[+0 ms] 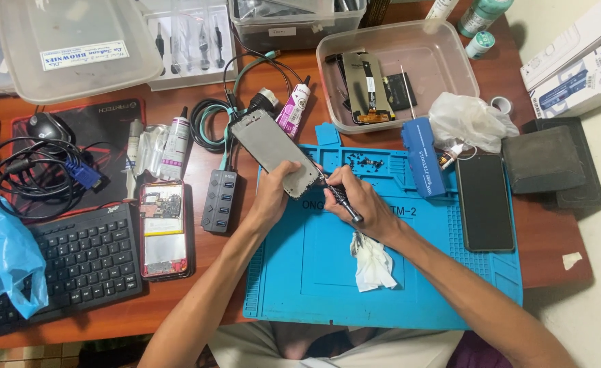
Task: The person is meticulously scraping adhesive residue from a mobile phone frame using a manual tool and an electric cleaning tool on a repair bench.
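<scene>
My left hand (273, 194) grips a grey metal phone frame (273, 150) by its near end and holds it tilted above the blue repair mat (314, 272). My right hand (362, 197) is closed around a dark screwdriver (344, 203), whose tip touches the frame's lower right edge. A crumpled white tissue (373, 262) lies on the mat just under my right wrist. Tiny dark screws (363, 163) are scattered on the mat's top tray, just beyond my right hand.
An opened red phone (162, 228) lies left of the mat beside a USB hub (220, 200) and a black keyboard (75, 262). A black phone (484, 201) rests on the mat's right side. A clear tub (443, 51) holds phone parts. Glue tubes (293, 109) and cables (34, 170) lie behind.
</scene>
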